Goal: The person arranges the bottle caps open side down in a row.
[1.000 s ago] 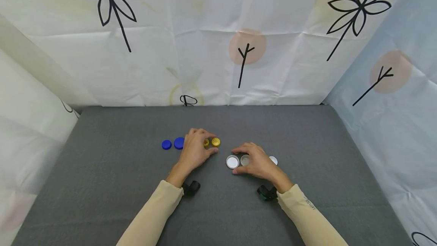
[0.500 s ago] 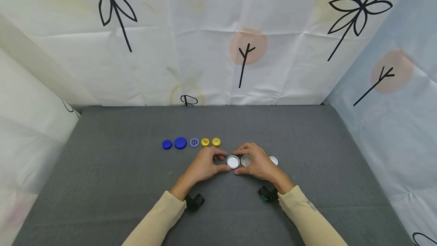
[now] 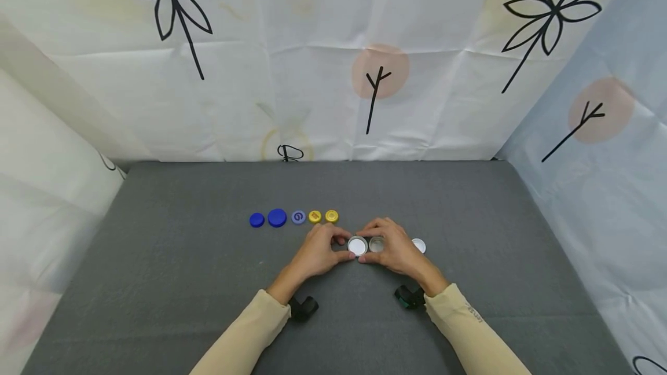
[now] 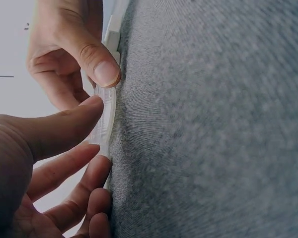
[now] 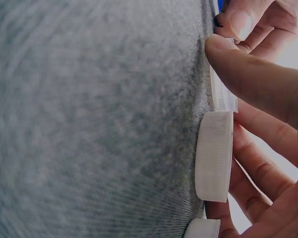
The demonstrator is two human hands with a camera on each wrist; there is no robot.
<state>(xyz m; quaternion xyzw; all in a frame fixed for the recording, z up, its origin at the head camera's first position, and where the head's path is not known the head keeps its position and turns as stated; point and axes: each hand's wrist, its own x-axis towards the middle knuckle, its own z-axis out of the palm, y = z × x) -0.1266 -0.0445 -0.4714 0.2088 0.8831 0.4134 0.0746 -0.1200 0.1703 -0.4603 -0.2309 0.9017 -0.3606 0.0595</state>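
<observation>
A white bottle cap (image 3: 357,246) lies hollow side up on the grey table, between the two hands. My left hand (image 3: 318,252) pinches its left side with thumb and forefinger; in the left wrist view the cap's ribbed edge (image 4: 108,119) shows by the thumb. My right hand (image 3: 394,249) arches over the row from the right, its thumb and forefinger tips at the same cap's near and far edges. Under the right hand sits a translucent cap (image 3: 376,244), partly covered. Another white cap (image 3: 419,245) shows beyond the right hand. A white ribbed cap (image 5: 214,156) stands beside the right fingers.
Farther back runs a row of caps: a small blue cap (image 3: 257,220), a larger blue cap (image 3: 277,217), a lilac cap (image 3: 298,217) and two yellow caps, one yellow cap (image 3: 332,216) at the right end. Patterned white cloth (image 3: 312,103) walls off the grey table (image 3: 208,282).
My left hand has left the yellow caps, moved right and toward me, and now touches the white cap. My right hand has stayed almost still. The back row is uncovered.
</observation>
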